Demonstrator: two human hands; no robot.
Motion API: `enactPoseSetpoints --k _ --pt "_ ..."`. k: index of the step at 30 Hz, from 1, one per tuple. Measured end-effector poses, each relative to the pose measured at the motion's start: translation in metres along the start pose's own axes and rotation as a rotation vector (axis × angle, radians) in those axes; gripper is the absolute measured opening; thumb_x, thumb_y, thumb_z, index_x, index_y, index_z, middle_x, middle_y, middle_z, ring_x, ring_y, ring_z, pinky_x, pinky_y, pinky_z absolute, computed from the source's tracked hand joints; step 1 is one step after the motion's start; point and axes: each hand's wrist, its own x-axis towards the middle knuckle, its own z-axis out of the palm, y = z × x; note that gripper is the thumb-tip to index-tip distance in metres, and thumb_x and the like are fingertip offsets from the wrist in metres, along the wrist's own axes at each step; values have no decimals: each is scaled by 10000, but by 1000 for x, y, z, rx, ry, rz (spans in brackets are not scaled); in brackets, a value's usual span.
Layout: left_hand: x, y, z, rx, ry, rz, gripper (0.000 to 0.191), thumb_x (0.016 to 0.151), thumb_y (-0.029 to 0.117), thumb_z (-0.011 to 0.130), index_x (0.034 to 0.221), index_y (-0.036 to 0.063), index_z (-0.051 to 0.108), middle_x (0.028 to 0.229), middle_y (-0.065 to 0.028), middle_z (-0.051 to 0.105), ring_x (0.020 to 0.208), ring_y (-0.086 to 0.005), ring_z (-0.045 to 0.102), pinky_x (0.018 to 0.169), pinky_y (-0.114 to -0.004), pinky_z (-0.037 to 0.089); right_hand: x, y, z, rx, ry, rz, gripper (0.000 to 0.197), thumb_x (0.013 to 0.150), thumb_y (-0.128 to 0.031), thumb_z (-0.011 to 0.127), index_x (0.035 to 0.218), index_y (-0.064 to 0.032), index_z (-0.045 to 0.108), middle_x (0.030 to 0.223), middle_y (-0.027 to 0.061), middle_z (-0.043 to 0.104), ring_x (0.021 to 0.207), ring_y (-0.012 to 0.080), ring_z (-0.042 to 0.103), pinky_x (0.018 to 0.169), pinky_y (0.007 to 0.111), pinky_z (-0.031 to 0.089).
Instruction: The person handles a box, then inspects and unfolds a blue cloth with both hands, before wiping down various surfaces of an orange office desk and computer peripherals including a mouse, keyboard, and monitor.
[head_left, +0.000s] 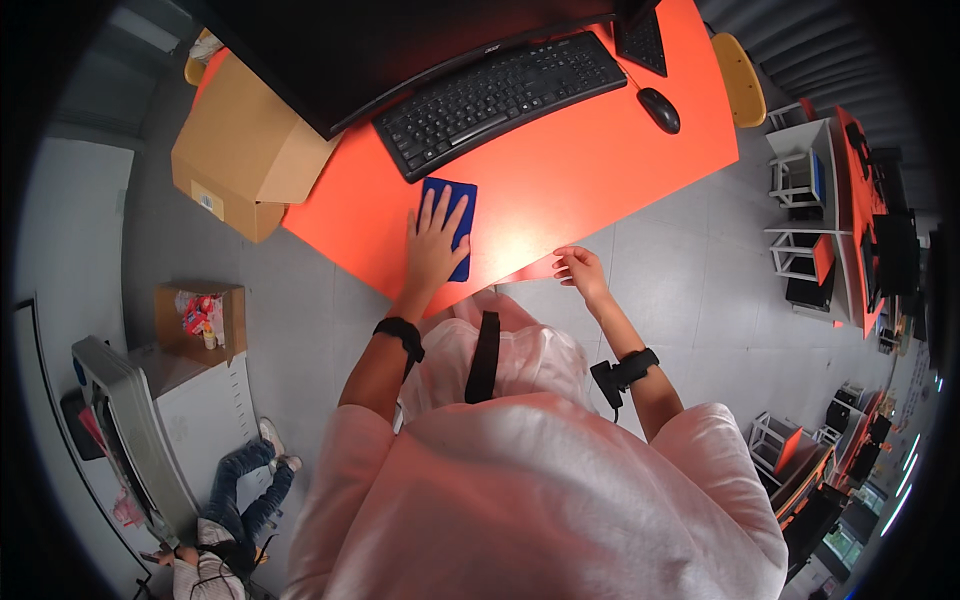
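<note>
My left hand (433, 246) lies flat with its fingers spread on a folded dark blue cloth (469, 217). The cloth rests on the orange desktop (570, 172), close to its near left corner, and part of it is hidden under the palm and fingers. At the near edge of the desk is my right hand (581, 271), loosely curled, with nothing visible in it. Whether its fingertips touch the edge I cannot tell.
Behind the cloth lie a black keyboard (502, 101) and a black monitor (420, 45); a mouse (659, 110) sits to the right. An open cardboard box (247, 142) abuts the desk's left side. At lower left, a person (247, 487) is beside a white cabinet (206, 420).
</note>
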Motion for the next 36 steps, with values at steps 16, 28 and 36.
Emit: enactPoseSetpoints --k 16,28,36 --pt "-17 -96 -30 -48 53 -58 563 787 157 471 1319 69 311 1382 -166 244 1253 -437 194 1004 -507 220 -49 38 -32 92 278 50 208 858 -107 396 954 -56 574 786 47 600 648 121 565 571 239 453" --pt "-48 -32 -28 -312 -140 145 732 645 172 575 1327 117 317 1388 -152 237 1281 -387 180 1024 -482 211 -48 18 46 1 83 -16 217 855 -106 394 971 -80 575 799 42 602 672 125 570 588 247 453" --pt "-10 -168 -49 -175 157 -78 681 652 160 556 1294 63 352 1353 -197 283 1215 -436 257 1005 -473 257 -80 28 52 82 221 73 223 867 -125 389 990 -79 569 825 42 602 711 134 574 630 258 460"
